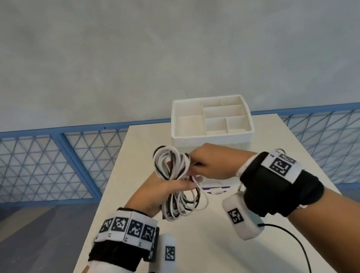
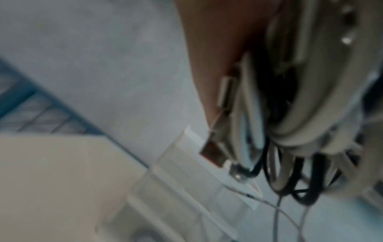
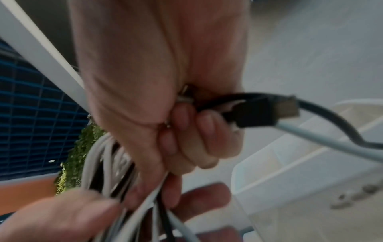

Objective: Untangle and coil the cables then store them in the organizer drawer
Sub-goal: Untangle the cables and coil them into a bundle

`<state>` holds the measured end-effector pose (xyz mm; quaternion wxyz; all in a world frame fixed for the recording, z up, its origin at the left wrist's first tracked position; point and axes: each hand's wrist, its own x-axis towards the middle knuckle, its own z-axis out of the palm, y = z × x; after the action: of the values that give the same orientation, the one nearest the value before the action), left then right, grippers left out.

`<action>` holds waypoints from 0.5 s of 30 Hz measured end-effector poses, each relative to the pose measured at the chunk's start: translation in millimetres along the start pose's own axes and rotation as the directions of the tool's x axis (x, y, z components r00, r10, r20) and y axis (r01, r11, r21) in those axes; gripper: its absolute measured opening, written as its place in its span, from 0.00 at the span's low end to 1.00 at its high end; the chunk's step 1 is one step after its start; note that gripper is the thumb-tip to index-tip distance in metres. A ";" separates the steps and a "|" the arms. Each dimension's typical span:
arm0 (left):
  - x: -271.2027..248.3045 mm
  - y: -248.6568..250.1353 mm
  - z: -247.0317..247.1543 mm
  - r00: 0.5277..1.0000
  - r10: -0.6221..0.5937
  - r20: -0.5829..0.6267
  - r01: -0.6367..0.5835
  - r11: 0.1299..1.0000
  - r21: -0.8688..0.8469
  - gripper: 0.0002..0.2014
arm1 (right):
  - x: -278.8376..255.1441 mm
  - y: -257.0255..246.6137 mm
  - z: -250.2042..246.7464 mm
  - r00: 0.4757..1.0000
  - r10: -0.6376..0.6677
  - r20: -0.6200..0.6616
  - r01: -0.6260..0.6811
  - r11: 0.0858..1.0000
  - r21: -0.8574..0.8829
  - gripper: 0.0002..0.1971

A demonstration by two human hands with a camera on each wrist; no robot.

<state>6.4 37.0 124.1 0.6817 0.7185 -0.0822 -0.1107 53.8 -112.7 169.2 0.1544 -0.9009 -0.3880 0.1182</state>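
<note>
The cables [image 1: 177, 180] are looped into one bundle, held above the desk [image 1: 209, 251]. The left hand [image 1: 159, 189] grips the bundle. The right hand [image 1: 212, 164] fingers [image 3: 186, 142] pinch the loose ends. The organizer [image 1: 213, 141] at the far edge has no cables yet.

White and black cables [image 1: 177, 180], white organizer [image 1: 213, 139]
Cream surface [image 1: 206, 252]; blue lattice railing [image 1: 23, 168]; grey wall [image 1: 156, 32]; black-and-white checkered wristbands [image 1: 128, 228]

The cables [image 1: 177, 180] look like smooth rubbery plastic, white and black, and the black plug [image 3: 254, 113] has a dull metal tip. The organizer [image 1: 209, 119] is matt white plastic, the table [image 1: 218, 250] a smooth matt cream top.
</note>
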 end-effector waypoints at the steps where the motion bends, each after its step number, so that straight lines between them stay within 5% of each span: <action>1: 0.4 -4.8 3.4 1.000 -0.010 -0.007 0.009 0.993 -0.118 0.12 | 0.9 -0.6 2.3 1.000 0.010 0.007 -0.010 1.000 0.024 0.13; 3: 1.5 -8.8 6.9 0.997 -0.050 -0.055 0.035 0.969 -0.245 0.10 | 0.6 0.6 10.1 0.999 0.027 0.031 -0.030 0.995 0.099 0.14; 5: 3.4 -5.5 6.0 0.996 -0.069 -0.062 0.058 0.984 -0.169 0.10 | -2.7 6.2 15.9 0.998 0.053 0.037 -0.061 0.961 0.271 0.14; 9: 8.7 4.8 -0.3 0.992 -0.124 0.013 0.122 0.987 0.100 0.12 | -20.4 25.1 6.3 0.991 0.110 0.074 -0.130 0.687 0.715 0.21; 15: 10.4 1.9 -12.1 0.991 -0.079 -0.108 0.080 0.997 0.002 0.08 | -35.9 52.6 12.6 0.989 0.043 0.140 -0.134 0.641 0.756 0.10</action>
<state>19.7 45.7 126.1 0.6777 0.7285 -0.0171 -0.0985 60.4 -171.1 141.5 0.4918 -0.7622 -0.2653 0.3268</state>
